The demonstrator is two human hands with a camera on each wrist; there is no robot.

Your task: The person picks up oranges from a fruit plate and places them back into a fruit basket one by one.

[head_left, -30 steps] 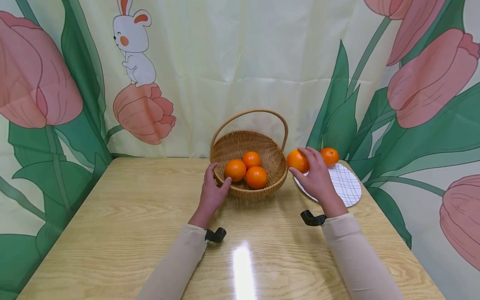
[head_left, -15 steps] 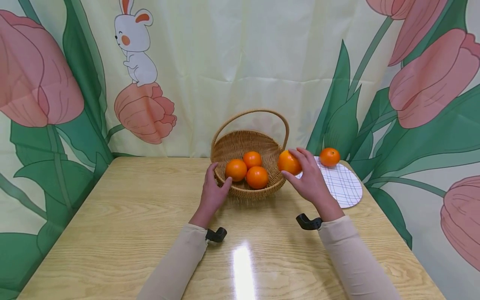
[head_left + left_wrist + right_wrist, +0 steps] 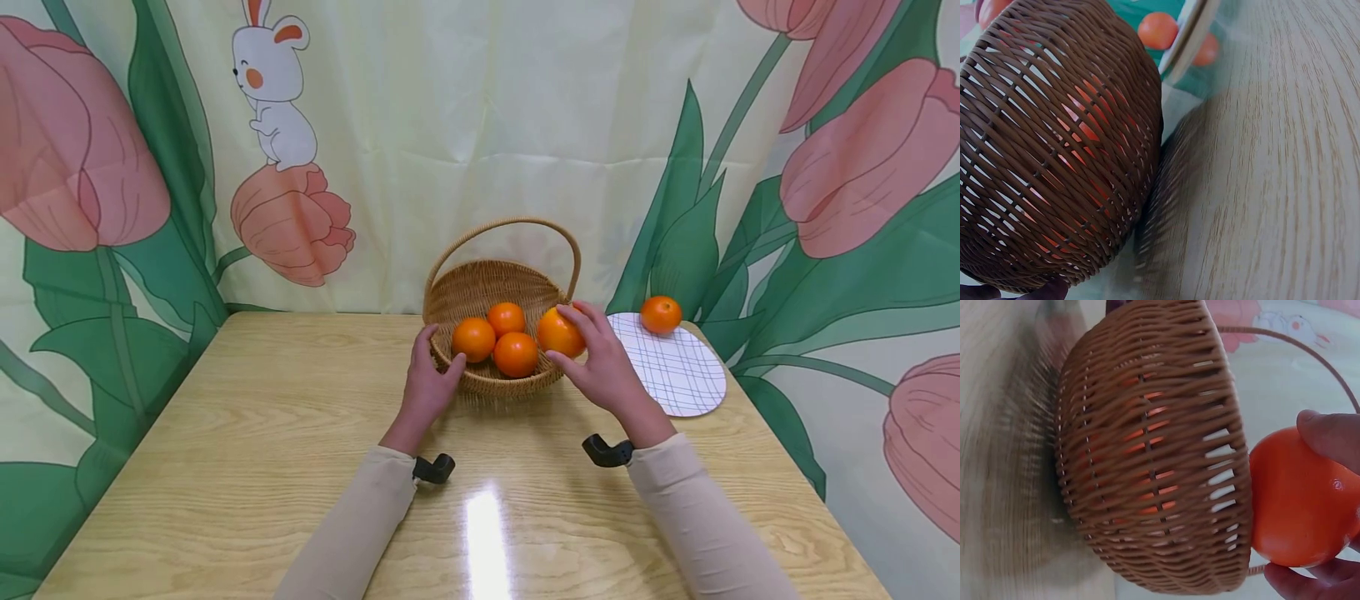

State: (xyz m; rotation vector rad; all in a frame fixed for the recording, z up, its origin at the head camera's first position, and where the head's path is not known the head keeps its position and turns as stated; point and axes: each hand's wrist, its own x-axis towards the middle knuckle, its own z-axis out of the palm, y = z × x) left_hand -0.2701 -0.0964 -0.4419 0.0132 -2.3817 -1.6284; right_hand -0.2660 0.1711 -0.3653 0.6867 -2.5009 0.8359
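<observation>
A wicker basket [image 3: 483, 283] with an arched handle stands at the back of the table, three oranges [image 3: 515, 356] lying in it. My left hand [image 3: 429, 387] holds the basket's left rim, thumb on the front edge and fingers round the side. At the right rim, my right hand [image 3: 606, 371] grips another orange [image 3: 558, 332] between thumb and fingers. The right wrist view has this orange [image 3: 1304, 500] at the rim of the woven basket [image 3: 1154, 450]. Through the weave, the left wrist view gives glimpses of the fruit inside the basket [image 3: 1054, 144].
A white checked mat [image 3: 686, 375] lies to the right of the basket, with one orange [image 3: 661, 315] at its back edge. Behind the wooden table [image 3: 262, 442] hangs a curtain [image 3: 480, 100] printed with tulips and a rabbit.
My right hand has carried its orange leftward from over the mat to the basket's right rim. My left hand has kept its place on the basket.
</observation>
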